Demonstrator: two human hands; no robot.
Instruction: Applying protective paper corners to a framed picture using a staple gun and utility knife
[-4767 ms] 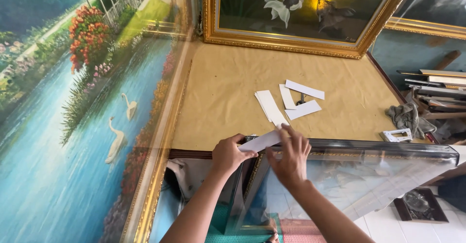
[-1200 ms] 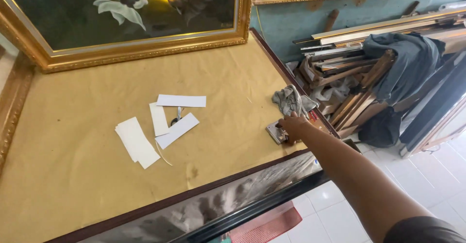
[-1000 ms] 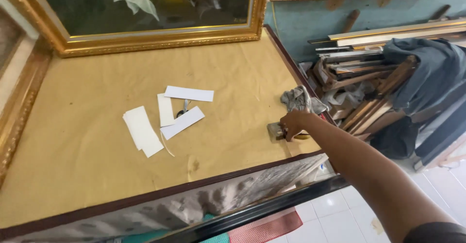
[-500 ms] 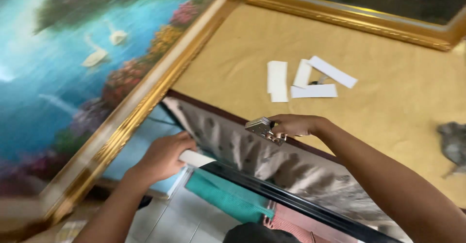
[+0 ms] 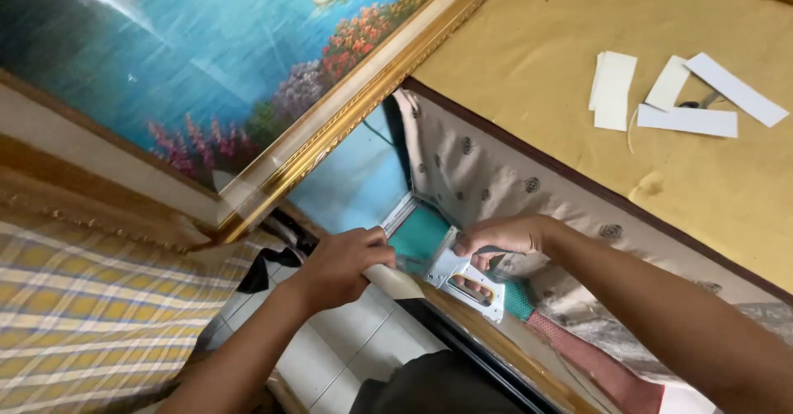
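the fingers of the right hand are curled tight around a silver staple gun, holding it by its handle, with its nose pointing to about 10 o'clock toward the other hand. the fingers of the left hand are closed narrow on a small white strip of card, pressing it down at the corner of a dark picture frame. the two hands are just beside each other, and the staple gun sits between them, touching or almost touching the strip. the frame runs from that corner down to about 4 o'clock, and it is wrapped in shiny clear plastic. above the hands, at about 12 o'clock, hangs a pale cloth with small dark dots, falling from the edge of the counter. the counter is covered in brown paper. on it, far off at about 2 o'clock, lie a few white card strips, some of them overlapping. at about 10 o'clock leans a big painting of blue water, flowers and a white swan, in a gold frame. at about 8 o'clock is a yellow checked cloth. under the hands is a white tiled floor.
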